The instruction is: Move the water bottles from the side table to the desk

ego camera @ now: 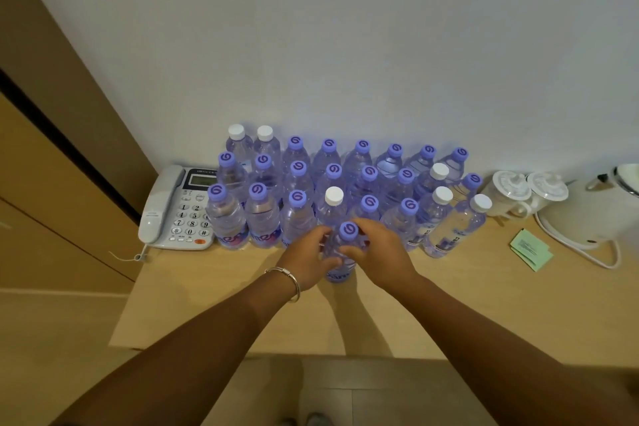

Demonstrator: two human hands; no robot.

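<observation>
Setting a purple-capped bottle (340,252) upright on the desk (214,308), just in front of the packed rows, both hands wrapped round it.

The desk already carries a big block of water bottles (332,183) against the wall, so most of the job looks done; the side table is out of sight, so what's left there I can't tell. A kettle (584,214) and two white lidded cups (529,190) stand to the right, a phone (176,207) touching the block on the left, green paper slips (530,251) nearby. The left hand (307,261) and right hand (375,254) both clasp the bottle's body; room remains in front.
</observation>
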